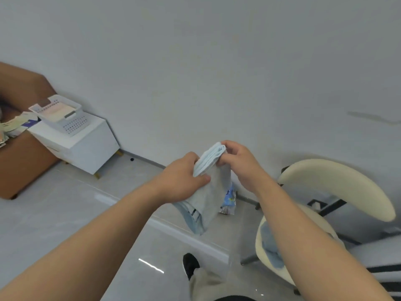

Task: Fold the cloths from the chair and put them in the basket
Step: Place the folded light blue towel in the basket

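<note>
Beside the chair (338, 185), above the floor (65, 213), the left grip (182, 177) and right grip (240, 164) both pinch the pale-blue cloth (209, 192).

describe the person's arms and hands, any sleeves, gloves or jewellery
The left hand and right hand are bare: no gloves, and no rings show. The left forearm and right forearm are uncovered all the way to the frame's lower edge, so no sleeve is in view. No watch, bracelet or strap shows at either wrist.
</note>
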